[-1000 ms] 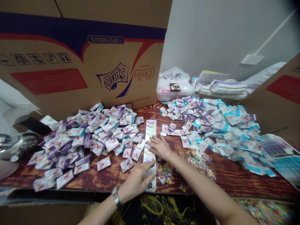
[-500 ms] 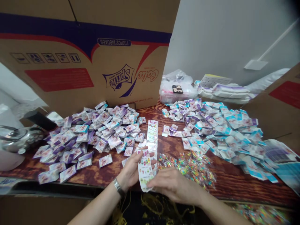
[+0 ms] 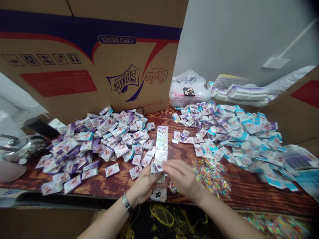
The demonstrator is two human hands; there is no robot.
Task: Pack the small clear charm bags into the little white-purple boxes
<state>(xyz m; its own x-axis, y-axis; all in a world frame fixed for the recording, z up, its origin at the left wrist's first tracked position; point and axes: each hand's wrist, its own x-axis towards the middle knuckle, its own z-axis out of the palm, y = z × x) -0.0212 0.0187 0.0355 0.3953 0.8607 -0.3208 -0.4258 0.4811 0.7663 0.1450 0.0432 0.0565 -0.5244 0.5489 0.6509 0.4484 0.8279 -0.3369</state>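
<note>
A strip of stickers (image 3: 155, 168) is in my left hand (image 3: 143, 187), its thumb pressed on the front and its fingers behind. My right hand (image 3: 183, 179) has its fingertips closed at the strip's upper edge, where the paper looks folded over; the fingers hide part of it. Black figures show on the paper (image 3: 158, 194) below my left fingers. Beyond both hands, a longer printed sticker sheet (image 3: 162, 142) lies on the table. To the right of my right hand are clear packets of colourful candy (image 3: 211, 177).
Small printed boxes (image 3: 109, 132) are heaped at left, and flatter-looking ones (image 3: 239, 136) at right. A large carton (image 3: 99, 79) stands behind. A plastic bag (image 3: 188, 81) with a phone (image 3: 188, 92) on it rests by the wall. A metal kettle (image 3: 22, 146) stands far left.
My right hand has moved from the strip's lower end up to its top edge. The strip, flat and facing me before, is now folded, with black figures showing underneath.
</note>
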